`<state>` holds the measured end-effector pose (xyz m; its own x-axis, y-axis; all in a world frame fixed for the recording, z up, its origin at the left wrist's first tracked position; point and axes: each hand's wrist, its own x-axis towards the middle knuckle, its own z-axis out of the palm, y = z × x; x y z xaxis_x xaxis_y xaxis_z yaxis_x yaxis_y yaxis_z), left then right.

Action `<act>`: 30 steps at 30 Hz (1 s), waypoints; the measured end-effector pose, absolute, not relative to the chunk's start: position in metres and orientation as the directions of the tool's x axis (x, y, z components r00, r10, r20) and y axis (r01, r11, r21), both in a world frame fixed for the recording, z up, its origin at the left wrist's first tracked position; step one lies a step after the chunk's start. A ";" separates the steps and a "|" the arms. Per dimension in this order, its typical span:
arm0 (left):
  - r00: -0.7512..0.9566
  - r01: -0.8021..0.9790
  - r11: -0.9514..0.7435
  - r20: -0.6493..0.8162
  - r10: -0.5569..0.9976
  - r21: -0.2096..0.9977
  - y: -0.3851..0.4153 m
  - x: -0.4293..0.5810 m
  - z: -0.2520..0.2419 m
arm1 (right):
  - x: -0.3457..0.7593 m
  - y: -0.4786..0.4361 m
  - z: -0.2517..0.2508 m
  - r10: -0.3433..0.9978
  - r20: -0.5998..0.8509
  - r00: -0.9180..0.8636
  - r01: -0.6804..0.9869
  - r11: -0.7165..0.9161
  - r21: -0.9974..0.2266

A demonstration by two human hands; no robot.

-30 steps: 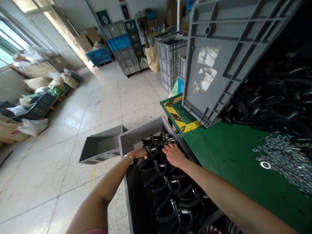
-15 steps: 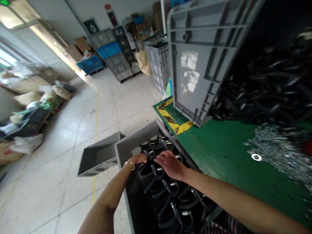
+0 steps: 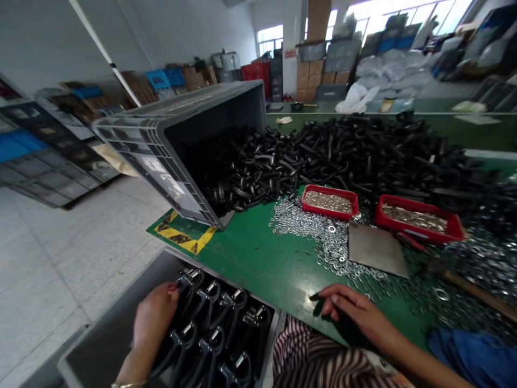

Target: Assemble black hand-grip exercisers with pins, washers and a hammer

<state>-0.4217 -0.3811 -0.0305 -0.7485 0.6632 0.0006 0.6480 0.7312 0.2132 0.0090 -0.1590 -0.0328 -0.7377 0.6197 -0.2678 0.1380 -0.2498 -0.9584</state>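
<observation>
My left hand is inside the grey crate at the lower left. Its curled fingers grip the edge of a black curved metal part fitted with a shiny pin. Several similar black parts lie in rows beside it, with bright pins showing. Over the front of the green table hovers my right hand, open and holding nothing I can see, its fingers partly bent. Loose metal washers are spread beyond it.
A large grey crate lies on its side, black parts spilling across the table. Red trays of small metal pieces stand near a flat metal plate. A wooden-handled hammer and blue cloth lie at the right.
The view has swung right toward the table. My right hand has left the crate of parts and is now over the table; my left hand remains in the crate.
</observation>
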 end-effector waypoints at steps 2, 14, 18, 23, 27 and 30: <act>-0.595 0.736 0.484 0.112 0.796 0.473 -0.322 -0.376 -0.027 | 0.024 -0.158 -0.041 0.697 -0.284 -0.658 0.072 -0.317 -0.946; 0.116 0.993 -0.116 0.172 0.978 -0.011 -0.085 -0.186 -0.056 | 0.122 -0.137 -0.002 0.867 0.004 -0.498 0.346 0.203 -0.916; 0.164 0.983 -0.154 0.104 0.981 -0.096 -0.077 -0.185 -0.057 | 0.214 -0.065 -0.020 0.962 0.166 -0.216 0.636 0.268 -0.724; 0.118 0.992 -0.119 0.036 0.992 0.050 -0.063 -0.190 -0.062 | 0.302 0.016 -0.046 0.971 0.238 -0.023 0.841 0.147 -0.521; -0.015 0.920 -0.004 0.046 0.999 0.393 -0.057 -0.203 -0.067 | 0.337 0.065 -0.056 0.963 0.269 -0.028 0.902 0.140 -0.409; -0.125 0.822 0.064 0.070 0.990 0.566 -0.058 -0.199 -0.056 | 0.347 0.103 -0.060 0.969 0.241 -0.060 0.905 0.155 -0.395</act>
<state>-0.1987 -0.0577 -0.0563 -0.1250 0.9897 0.0700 0.8221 0.0639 0.5657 0.3473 0.1035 -0.0596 -0.0603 0.9685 0.2415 0.9053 0.1550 -0.3955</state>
